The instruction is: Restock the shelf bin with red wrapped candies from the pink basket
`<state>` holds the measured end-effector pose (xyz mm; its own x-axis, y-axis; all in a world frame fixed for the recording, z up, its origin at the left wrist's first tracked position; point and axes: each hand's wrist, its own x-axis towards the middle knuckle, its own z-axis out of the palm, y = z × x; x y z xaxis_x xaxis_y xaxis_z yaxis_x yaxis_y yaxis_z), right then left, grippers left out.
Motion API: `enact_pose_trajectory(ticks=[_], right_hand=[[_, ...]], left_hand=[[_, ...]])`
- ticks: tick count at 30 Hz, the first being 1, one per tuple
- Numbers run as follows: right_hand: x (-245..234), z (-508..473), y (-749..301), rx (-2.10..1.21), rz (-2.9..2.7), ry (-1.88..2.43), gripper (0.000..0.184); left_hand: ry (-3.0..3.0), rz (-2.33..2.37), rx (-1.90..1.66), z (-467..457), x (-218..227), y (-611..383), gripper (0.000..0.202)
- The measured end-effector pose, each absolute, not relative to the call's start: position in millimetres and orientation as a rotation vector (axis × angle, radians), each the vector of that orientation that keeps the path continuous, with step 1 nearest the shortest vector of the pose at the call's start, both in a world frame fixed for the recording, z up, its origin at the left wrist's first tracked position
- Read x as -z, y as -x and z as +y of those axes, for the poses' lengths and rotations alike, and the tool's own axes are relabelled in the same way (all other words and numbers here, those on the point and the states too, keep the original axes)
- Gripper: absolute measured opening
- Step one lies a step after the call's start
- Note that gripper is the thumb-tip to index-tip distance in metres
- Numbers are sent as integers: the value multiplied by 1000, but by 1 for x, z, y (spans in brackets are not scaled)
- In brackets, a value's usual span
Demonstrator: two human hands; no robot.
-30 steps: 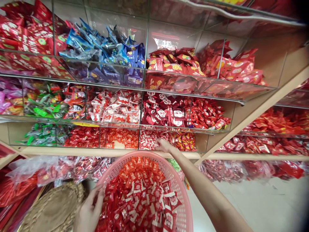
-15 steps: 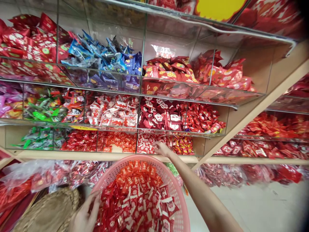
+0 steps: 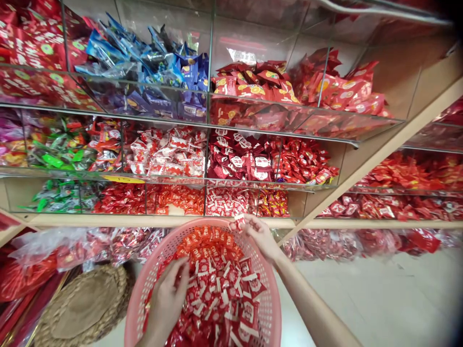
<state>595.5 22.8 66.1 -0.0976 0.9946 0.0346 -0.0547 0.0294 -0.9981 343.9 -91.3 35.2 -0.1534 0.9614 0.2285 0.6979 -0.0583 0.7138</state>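
A pink plastic mesh basket sits low in the middle of the view, heaped with small red-and-white wrapped sweets. My left hand is inside the basket, its fingers resting on the heap. My right hand is above the basket's far rim, pinching a red-and-white packet between its fingertips. Just beyond that hand is a clear bin of matching red-and-white packets. The basket's near side runs out of the bottom of the picture.
Clear acrylic compartments of wrapped sweets in red, blue, green and pink stand in tiers on a wooden shelf. Bagged red goods hang beneath it. A round woven straw item lies at lower left, and a pale floor shows at right.
My right hand has come back from the shelf bin to above the basket rim with a packet. My left hand has moved further into the basket. The basket appears lower and further left.
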Motion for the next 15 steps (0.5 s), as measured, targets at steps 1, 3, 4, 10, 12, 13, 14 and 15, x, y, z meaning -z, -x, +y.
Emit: enact_pose_trajectory(ticks=[1, 3, 4, 10, 12, 13, 14, 15], right_hand=[[-64, 1, -590, -1375, -1188, 1096, 35], [-56, -41, -577, -1551, -992, 1091, 32], [-51, -60, -571, -1630, -874, 1092, 30], [-33, -124, -548, -1830, -399, 1041, 31], [-30, -132, -544, -1830, -341, 1019, 30], [-28, -136, -542, -1826, -322, 1013, 30], [-27, -138, -540, -1821, -310, 1015, 29], [-26, -141, -538, -1811, -305, 1023, 29]], left_hand=[[-1812, 1842, -1049, -95, -39, -354, 32], [-1916, 1785, -993, -107, -41, -372, 42], [-1967, 1745, -959, -114, -40, -380, 49], [-2029, 1583, -809, -145, -18, -401, 43], [-2008, 1599, -798, -151, -13, -401, 37], [-2001, 1605, -800, -153, -12, -400, 35], [-1997, 1609, -806, -155, -12, -400, 33], [-1993, 1614, -809, -156, -12, -398, 32]])
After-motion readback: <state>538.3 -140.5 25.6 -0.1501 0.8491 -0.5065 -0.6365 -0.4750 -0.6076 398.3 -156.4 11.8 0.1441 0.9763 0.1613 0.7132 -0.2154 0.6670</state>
